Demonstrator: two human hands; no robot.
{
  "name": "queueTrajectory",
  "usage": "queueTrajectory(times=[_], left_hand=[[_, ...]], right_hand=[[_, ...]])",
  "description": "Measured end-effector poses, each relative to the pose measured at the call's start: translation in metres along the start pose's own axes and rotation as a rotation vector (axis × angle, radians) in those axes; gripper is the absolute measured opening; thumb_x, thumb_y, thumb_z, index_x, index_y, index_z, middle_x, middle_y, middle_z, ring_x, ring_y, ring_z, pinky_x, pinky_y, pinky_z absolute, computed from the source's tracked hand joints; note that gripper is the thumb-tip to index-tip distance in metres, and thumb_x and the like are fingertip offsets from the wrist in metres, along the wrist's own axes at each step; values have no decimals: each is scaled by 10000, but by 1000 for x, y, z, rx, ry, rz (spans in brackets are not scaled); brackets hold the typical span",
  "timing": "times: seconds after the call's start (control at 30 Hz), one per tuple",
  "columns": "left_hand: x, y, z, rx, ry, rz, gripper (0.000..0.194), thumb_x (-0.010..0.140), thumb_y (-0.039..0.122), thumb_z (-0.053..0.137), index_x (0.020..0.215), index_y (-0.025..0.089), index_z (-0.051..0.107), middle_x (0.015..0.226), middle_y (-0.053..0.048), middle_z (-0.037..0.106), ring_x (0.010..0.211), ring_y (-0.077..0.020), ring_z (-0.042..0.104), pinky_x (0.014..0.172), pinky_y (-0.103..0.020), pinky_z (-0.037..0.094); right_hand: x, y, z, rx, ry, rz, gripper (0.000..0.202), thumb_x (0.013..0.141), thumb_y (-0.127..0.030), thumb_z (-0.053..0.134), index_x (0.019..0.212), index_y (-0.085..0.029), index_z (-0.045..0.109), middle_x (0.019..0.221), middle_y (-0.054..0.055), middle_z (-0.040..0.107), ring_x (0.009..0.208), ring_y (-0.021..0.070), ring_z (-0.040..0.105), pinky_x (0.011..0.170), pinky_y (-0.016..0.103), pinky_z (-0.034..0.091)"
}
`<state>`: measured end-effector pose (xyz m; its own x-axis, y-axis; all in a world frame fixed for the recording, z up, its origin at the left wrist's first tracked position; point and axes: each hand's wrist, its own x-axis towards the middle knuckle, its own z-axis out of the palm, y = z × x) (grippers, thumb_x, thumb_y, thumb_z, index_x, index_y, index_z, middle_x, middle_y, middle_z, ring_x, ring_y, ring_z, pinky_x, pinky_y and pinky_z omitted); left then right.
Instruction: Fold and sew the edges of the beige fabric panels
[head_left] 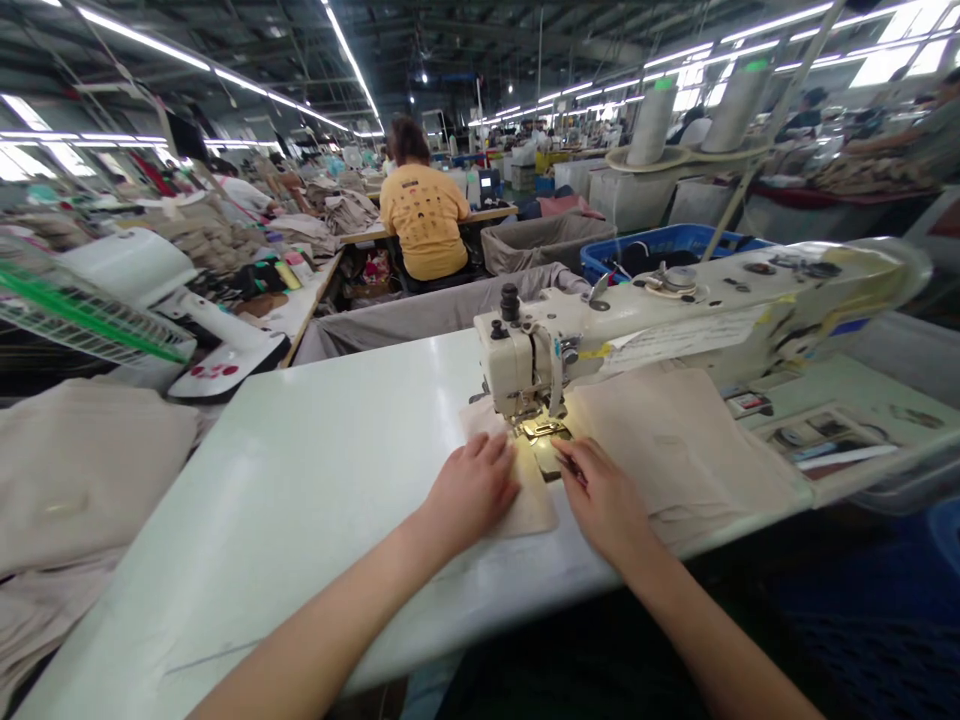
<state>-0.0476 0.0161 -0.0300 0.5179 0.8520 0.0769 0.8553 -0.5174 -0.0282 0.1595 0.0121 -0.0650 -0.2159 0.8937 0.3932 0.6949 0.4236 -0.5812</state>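
My left hand [476, 485] lies over a small beige fabric piece [534, 505], its fingers resting on the cloth just left of the needle area. Right of the lit metal needle plate [546, 432], my right hand [604, 495] is closed in a pinch. Something small and dark shows at its fingertips, too little visible to name. Both hands are in front of the head of a cream sewing machine [517, 365]. A larger beige fabric panel [675, 440] is spread beneath the machine arm, to the right of my right hand.
A white fan [131, 265] stands left of the pale table [322, 480], near stacked beige fabric [82, 470]. A tray of small tools [825, 435] is at the right. Behind are a blue basket [600, 258], thread cones [652, 125] and a seated person in yellow [424, 220].
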Motion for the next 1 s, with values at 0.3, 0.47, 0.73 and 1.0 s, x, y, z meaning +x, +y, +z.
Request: queueTrajectory(times=[0.3, 0.47, 0.73, 1.0], left_hand=[[-20, 8, 13, -36, 36, 18, 477, 988, 392, 509, 1400, 152, 508, 1505, -139, 479, 1401, -358, 408, 1101, -499, 422], [-21, 5, 15, -66, 61, 20, 470, 987, 387, 513, 1403, 170, 505, 1505, -136, 478, 1406, -342, 407, 1105, -497, 419], [-23, 3, 18, -105, 76, 18, 486, 1003, 400, 474, 1433, 174, 479, 1525, -145, 454, 1438, -332, 366, 1144, -527, 371], [-43, -7, 7, -73, 16, -12, 488, 993, 383, 499, 1439, 187, 469, 1533, -132, 446, 1418, -341, 391, 1136, -546, 367]], right_hand=[[-14, 0, 1, -189, -144, 13, 327, 880, -64, 499, 1131, -200, 658, 1029, 62, 750, 914, 218, 712, 788, 304, 534], [-12, -4, -1, -235, -192, 44, 344, 882, -71, 510, 1161, -207, 657, 1069, 59, 758, 959, 219, 714, 816, 297, 526], [-12, -5, 0, -279, -199, 45, 361, 868, -62, 515, 1161, -217, 658, 1098, 61, 765, 925, 206, 729, 781, 280, 531], [-14, -2, 1, -290, -166, 9, 321, 881, -105, 525, 1134, -228, 678, 1054, 50, 777, 874, 216, 744, 727, 289, 547]])
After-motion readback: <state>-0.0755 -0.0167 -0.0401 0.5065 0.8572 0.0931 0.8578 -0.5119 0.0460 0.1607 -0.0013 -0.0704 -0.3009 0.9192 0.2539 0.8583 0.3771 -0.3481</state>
